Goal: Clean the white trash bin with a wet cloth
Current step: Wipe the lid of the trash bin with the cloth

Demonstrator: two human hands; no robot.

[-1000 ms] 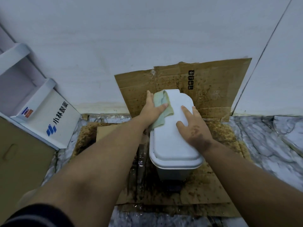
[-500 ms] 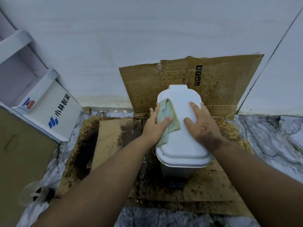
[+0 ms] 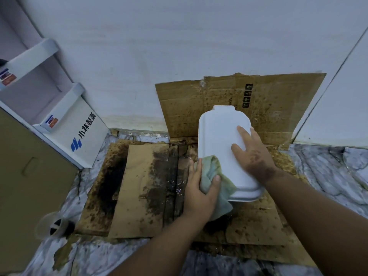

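The small white trash bin [image 3: 219, 134] stands on stained cardboard, its closed lid facing up at me. My left hand [image 3: 199, 194] grips a pale green wet cloth [image 3: 214, 172] against the lid's near left corner, thumb curled over the cloth. The cloth hangs down past the lid's front edge. My right hand [image 3: 253, 154] lies flat on the right side of the lid with straight fingers, pressing it down. The bin's body below the lid is mostly hidden.
Wet, dirty cardboard sheets [image 3: 143, 188] cover the marble floor [image 3: 328, 176], and another sheet [image 3: 278, 104] leans on the white wall. A white printed box [image 3: 79, 134] stands at the left. A clear plastic cup [image 3: 53, 226] lies at the lower left.
My left hand has dragged the cloth along the lid's left side from the far end to the near corner. The right hand stayed on the lid. The view shifted.
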